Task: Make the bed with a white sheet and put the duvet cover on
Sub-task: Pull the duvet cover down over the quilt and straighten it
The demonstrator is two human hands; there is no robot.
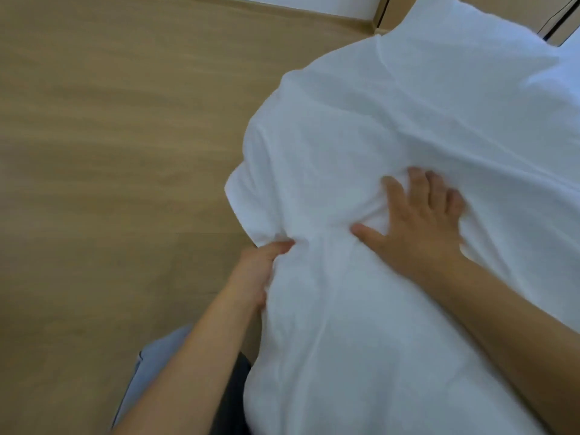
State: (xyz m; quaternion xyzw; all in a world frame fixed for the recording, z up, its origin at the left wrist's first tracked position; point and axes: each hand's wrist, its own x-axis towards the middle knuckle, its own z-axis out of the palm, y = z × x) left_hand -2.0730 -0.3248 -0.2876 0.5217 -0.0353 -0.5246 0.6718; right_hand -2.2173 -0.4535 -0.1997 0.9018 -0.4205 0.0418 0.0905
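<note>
At left edge: L hand [260,268] grips white bedding [408,105]; R hand [417,227] splayed flat, pressing it.

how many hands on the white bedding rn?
2. The left hand grips the white bedding at its edge beside the wooden floor; the right hand presses flat on top, fingers spread. No others visible.

Bare left forearm [194,356] and left hand [257,271], bare right forearm [502,324] and right hand [417,224]. Pale blue clothing [153,372] at the left forearm's outer side, dark grey clothing [232,400] at its inner side.
</note>
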